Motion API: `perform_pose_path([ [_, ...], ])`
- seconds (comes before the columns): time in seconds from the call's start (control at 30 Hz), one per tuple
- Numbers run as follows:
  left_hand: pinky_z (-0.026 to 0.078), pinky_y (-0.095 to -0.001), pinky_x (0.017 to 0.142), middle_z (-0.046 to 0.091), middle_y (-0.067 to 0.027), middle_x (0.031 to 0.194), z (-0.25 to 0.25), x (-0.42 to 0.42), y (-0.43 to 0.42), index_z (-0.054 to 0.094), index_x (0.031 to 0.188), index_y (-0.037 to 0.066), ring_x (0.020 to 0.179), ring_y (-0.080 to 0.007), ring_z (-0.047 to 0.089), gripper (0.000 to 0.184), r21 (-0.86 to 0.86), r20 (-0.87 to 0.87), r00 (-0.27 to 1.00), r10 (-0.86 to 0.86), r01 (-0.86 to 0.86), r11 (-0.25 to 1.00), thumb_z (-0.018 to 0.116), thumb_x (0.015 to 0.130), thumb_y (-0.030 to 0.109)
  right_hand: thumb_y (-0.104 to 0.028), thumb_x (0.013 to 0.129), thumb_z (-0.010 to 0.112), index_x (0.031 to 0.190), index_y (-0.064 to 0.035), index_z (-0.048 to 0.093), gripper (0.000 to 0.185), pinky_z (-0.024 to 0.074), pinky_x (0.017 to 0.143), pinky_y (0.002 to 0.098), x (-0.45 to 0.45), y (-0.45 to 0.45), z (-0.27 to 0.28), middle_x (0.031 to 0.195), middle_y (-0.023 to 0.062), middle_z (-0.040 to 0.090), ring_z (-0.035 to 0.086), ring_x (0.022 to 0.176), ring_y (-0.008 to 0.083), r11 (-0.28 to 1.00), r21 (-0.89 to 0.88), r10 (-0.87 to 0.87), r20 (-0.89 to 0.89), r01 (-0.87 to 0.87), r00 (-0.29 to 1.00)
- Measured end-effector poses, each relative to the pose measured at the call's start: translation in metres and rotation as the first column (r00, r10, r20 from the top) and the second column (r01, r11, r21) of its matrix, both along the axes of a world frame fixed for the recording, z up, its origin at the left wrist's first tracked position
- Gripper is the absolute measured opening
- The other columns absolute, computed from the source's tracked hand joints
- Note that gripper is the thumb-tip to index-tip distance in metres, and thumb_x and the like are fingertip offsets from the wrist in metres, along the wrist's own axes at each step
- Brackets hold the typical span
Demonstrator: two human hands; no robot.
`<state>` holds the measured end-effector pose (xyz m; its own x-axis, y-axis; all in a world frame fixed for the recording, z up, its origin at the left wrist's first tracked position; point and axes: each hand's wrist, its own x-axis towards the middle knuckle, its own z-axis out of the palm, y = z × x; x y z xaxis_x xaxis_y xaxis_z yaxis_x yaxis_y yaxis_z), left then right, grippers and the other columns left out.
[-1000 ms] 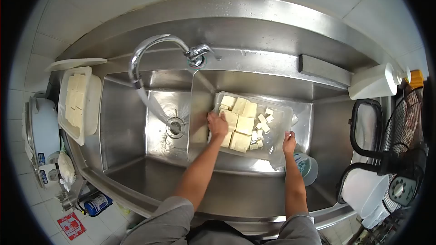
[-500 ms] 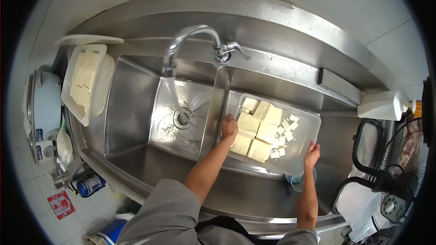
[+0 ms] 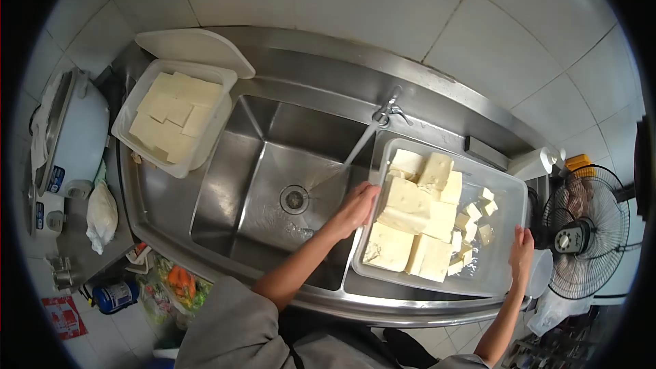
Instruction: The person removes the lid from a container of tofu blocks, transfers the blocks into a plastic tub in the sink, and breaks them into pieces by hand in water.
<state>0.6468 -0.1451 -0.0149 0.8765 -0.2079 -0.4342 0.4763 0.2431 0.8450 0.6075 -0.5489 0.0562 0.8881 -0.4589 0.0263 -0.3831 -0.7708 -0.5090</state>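
A translucent plastic tub (image 3: 495,270) is held up over the right sink basin, slightly tilted. Inside it lie large pale blocks that look like tofu (image 3: 403,205), with several small broken cubes (image 3: 471,222) on the right side. My left hand (image 3: 357,208) grips the tub's left rim, fingers closed around the edge. On the opposite side, my right hand (image 3: 521,253) is closed on the right rim. The parts of the fingers under the rims are hidden.
A tap (image 3: 391,115) runs water into the left basin (image 3: 273,164). A second tub (image 3: 222,89) of pale blocks stands at the left, its lid (image 3: 198,48) behind. To the right are a fan (image 3: 586,232) and a white bottle (image 3: 536,162).
Both hands have lifted the tub from inside the right basin, bringing it higher and closer to me. The camera view has shifted as well. Water still runs from the tap.
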Motion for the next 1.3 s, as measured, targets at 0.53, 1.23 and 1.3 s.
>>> perform_pose_path([
  [0.53,0.039,-0.0315,0.075,0.054,-0.0114,0.084,-0.041,-0.019,0.287,0.052,0.089,-0.004,0.081,-0.0209,0.05,0.037,0.444,0.089,0.945,0.315,-0.321,0.837,0.042,0.078,0.03,-0.033,0.086,0.049,0.075,0.0022,0.048,0.037,0.0397,0.061,0.0441,0.059,0.296,-0.077,0.072,0.0257,0.053,0.051,0.071,0.0436,0.973,0.044,0.227,0.015,-0.228,0.974],
  [1.23,0.041,-0.0366,0.071,0.055,-0.0164,0.084,-0.134,-0.087,0.322,0.047,0.095,-0.003,0.077,-0.0259,0.053,0.039,0.595,-0.188,0.93,0.317,-0.149,0.79,0.042,0.081,0.032,-0.015,0.079,0.045,0.094,0.0009,0.052,0.023,0.0486,0.074,0.0407,0.161,0.363,-0.205,0.09,0.023,0.059,0.059,0.087,0.0369,0.744,-0.224,0.432,-0.558,-0.63,0.708],
  [1.3,0.041,-0.0371,0.071,0.055,-0.0168,0.084,-0.127,-0.086,0.319,0.047,0.095,-0.003,0.077,-0.027,0.053,0.039,0.55,-0.191,0.925,0.328,-0.176,0.816,0.042,0.081,0.032,-0.014,0.079,0.045,0.094,0.0004,0.053,0.023,0.0489,0.075,0.0389,0.177,0.357,-0.232,0.095,0.0214,0.059,0.058,0.091,0.0347,0.684,-0.229,0.46,-0.601,-0.693,0.653],
])
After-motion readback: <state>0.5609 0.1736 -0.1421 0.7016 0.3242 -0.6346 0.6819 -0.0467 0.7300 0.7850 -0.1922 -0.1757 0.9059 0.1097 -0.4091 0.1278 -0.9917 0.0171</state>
